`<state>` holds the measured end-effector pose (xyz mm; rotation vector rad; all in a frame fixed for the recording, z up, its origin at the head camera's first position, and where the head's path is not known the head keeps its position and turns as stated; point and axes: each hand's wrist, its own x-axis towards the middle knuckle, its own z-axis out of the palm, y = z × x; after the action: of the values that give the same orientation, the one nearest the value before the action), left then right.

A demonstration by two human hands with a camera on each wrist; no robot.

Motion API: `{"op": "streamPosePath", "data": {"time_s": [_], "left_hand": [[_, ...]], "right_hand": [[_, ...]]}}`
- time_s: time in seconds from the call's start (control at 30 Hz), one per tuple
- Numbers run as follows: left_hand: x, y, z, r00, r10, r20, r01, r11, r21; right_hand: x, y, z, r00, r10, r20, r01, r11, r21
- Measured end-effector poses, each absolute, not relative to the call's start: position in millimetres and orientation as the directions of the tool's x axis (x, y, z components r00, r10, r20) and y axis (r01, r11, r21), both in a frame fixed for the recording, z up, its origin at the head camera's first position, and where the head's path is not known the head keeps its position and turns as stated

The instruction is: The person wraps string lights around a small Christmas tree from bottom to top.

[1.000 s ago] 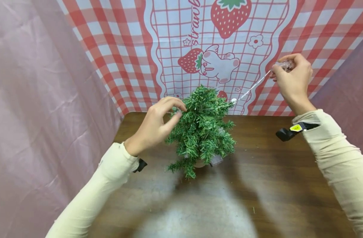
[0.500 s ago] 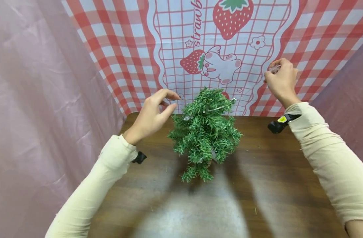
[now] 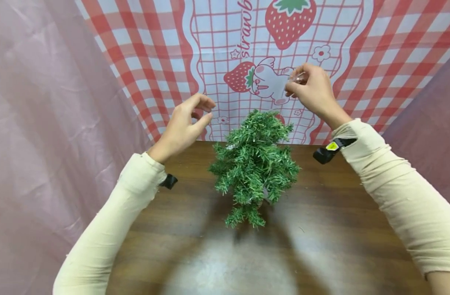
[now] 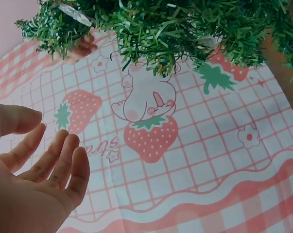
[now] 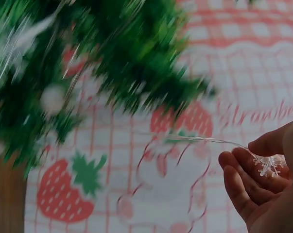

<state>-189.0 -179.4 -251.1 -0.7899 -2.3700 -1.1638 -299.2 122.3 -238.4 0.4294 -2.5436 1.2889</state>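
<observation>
A small artificial Christmas tree [image 3: 256, 164] stands on the table, its green branches filling the top of both wrist views. My right hand [image 3: 313, 90], behind and right of its top, pinches a thin clear string of fairy lights. One snowflake light [image 5: 268, 166] lies against the fingers in the right wrist view, and the wire [image 5: 199, 139] runs from them toward the tree. Left of the treetop my left hand [image 3: 186, 125] hovers with bent fingers, thumb apart from them, holding nothing. A clear light [image 4: 76, 13] sits among the branches in the left wrist view.
Brown wooden table [image 3: 210, 254] lies under the tree. Behind it hangs a red-and-white strawberry cloth [image 3: 147, 53]. Pink curtains [image 3: 37, 123] close off both sides.
My right hand has moved left, toward the space behind the treetop, still holding the light string. My left hand has drawn up and away from the branches. The tree appears turned slightly.
</observation>
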Motion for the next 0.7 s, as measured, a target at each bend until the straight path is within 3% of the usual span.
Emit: {"op": "streamPosePath", "data": {"time_s": [0.13, 0.37, 0.53, 0.7], "left_hand": [[-203, -183, -259, -0.764, 0.330, 0.554, 0.639, 0.508, 0.578], [-209, -177, -264, -0.765, 0.347, 0.542, 0.641, 0.483, 0.596], [-198, -170, -255, -0.789, 0.330, 0.518, 0.614, 0.456, 0.644], [-178, -160, -239, -0.782, 0.320, 0.535, 0.622, 0.336, 0.708]], "right_hand": [[-290, 106, -223, -0.908, -0.233, 0.348, -0.419, 0.509, -0.752], [-267, 85, -204, -0.831, -0.429, 0.353, -0.545, 0.504, -0.670], [-251, 68, -191, -0.744, -0.556, 0.370, -0.659, 0.520, -0.544], [-236, 55, -184, -0.692, -0.625, 0.361, -0.715, 0.524, -0.464]]}}
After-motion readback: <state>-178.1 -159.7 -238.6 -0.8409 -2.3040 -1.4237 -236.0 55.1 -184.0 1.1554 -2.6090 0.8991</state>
